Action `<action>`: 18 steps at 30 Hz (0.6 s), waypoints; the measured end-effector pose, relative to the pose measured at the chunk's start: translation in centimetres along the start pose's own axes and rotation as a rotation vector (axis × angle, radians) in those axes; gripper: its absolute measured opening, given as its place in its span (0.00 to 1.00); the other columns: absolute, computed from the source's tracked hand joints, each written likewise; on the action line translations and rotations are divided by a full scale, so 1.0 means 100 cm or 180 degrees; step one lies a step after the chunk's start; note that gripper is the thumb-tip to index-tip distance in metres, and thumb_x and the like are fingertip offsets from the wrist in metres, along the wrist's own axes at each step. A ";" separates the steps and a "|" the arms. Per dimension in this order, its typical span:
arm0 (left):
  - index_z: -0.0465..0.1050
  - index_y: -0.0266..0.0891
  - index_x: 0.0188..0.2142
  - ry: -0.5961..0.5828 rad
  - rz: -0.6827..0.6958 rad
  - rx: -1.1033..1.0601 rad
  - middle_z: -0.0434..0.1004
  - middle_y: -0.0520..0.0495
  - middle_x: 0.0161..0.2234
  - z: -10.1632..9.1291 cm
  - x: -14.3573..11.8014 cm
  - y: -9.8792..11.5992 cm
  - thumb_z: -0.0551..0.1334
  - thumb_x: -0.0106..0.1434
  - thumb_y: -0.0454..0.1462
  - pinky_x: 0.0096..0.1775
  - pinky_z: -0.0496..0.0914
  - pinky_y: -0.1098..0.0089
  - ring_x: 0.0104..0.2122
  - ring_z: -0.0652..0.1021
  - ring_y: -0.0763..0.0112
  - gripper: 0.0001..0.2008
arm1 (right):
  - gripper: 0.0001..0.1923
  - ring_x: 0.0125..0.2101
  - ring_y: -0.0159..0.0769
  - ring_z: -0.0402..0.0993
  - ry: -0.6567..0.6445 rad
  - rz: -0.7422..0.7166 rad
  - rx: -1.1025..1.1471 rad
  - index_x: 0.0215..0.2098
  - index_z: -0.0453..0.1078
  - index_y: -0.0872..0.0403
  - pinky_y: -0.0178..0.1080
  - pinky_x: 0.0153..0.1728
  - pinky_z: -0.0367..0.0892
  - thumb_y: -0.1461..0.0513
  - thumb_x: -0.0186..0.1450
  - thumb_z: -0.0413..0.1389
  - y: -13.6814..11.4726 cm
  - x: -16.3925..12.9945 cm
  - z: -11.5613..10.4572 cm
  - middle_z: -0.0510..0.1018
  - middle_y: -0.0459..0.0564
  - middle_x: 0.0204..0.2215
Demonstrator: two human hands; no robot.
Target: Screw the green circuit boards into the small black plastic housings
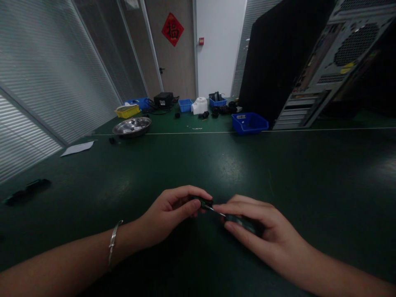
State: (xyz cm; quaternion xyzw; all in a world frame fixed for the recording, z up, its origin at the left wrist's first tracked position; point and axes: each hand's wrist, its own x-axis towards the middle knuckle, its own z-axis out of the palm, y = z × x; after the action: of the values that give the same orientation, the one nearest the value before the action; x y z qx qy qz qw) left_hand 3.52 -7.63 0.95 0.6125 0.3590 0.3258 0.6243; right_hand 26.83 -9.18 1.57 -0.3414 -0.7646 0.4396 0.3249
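Observation:
Just above the green table, my left hand [173, 212] pinches a small dark part with some green on it [204, 202] between thumb and fingers. Most of that part is covered by the fingertips, so its kind does not show. My right hand [262, 231] is wrapped round the dark handle of a screwdriver [239, 221]. Its thin metal shaft points left, and the tip meets the small part at my left fingertips. My right index finger reaches along the shaft close to the part.
A blue bin [250, 123] stands beyond my right hand, beside a big black computer case [278, 57]. Farther back are a metal bowl [132, 126], a yellow tray [127, 111] and a white housing [199, 106]. Dark pieces [27, 190] and a paper sheet [77, 148] lie at left.

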 end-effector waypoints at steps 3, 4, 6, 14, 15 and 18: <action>0.73 0.42 0.47 0.0009 -0.0007 0.0139 0.73 0.49 0.39 0.001 -0.001 0.002 0.59 0.66 0.38 0.39 0.66 0.71 0.36 0.71 0.72 0.10 | 0.15 0.36 0.36 0.76 -0.0031 0.0015 0.0009 0.50 0.74 0.50 0.38 0.36 0.69 0.67 0.67 0.55 -0.001 0.000 0.000 0.78 0.50 0.37; 0.71 0.42 0.47 0.0046 -0.0024 0.0129 0.72 0.50 0.38 0.001 -0.001 0.002 0.59 0.66 0.38 0.39 0.66 0.71 0.36 0.71 0.72 0.10 | 0.15 0.36 0.37 0.76 -0.0014 0.0014 0.0021 0.50 0.75 0.50 0.38 0.36 0.69 0.67 0.67 0.55 -0.001 0.000 0.000 0.78 0.50 0.36; 0.67 0.42 0.46 0.0147 -0.0053 0.0087 0.71 0.51 0.35 0.000 -0.002 0.004 0.59 0.66 0.38 0.38 0.65 0.72 0.35 0.71 0.73 0.09 | 0.15 0.36 0.37 0.75 0.0048 0.0020 0.0033 0.49 0.75 0.50 0.38 0.35 0.69 0.66 0.67 0.54 -0.001 -0.001 -0.001 0.78 0.50 0.36; 0.67 0.42 0.48 -0.0146 0.0256 0.0969 0.69 0.48 0.41 -0.003 -0.005 0.007 0.54 0.70 0.38 0.43 0.65 0.68 0.40 0.70 0.68 0.10 | 0.13 0.35 0.38 0.75 0.0291 0.0210 0.0076 0.48 0.74 0.50 0.40 0.34 0.68 0.64 0.67 0.54 0.003 -0.001 -0.002 0.78 0.50 0.36; 0.66 0.42 0.49 -0.0211 0.0341 0.1160 0.69 0.47 0.43 -0.002 -0.006 0.008 0.53 0.70 0.38 0.44 0.64 0.67 0.42 0.70 0.68 0.11 | 0.13 0.36 0.39 0.75 0.0292 0.0215 0.0082 0.48 0.74 0.50 0.40 0.35 0.68 0.64 0.67 0.54 0.003 -0.001 -0.002 0.78 0.50 0.36; 0.65 0.44 0.52 -0.0380 0.0524 0.1681 0.69 0.47 0.44 -0.002 -0.009 0.010 0.51 0.70 0.36 0.46 0.64 0.65 0.43 0.70 0.67 0.12 | 0.13 0.36 0.39 0.74 0.0302 0.0197 0.0063 0.47 0.75 0.49 0.40 0.35 0.68 0.63 0.66 0.54 0.004 -0.001 -0.002 0.78 0.49 0.37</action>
State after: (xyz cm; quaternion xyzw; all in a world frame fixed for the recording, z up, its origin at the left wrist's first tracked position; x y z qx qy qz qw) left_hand 2.96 -8.23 1.98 0.7992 0.3430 0.2340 0.4345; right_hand 27.11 -9.02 1.27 -0.3821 -0.7330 0.4404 0.3504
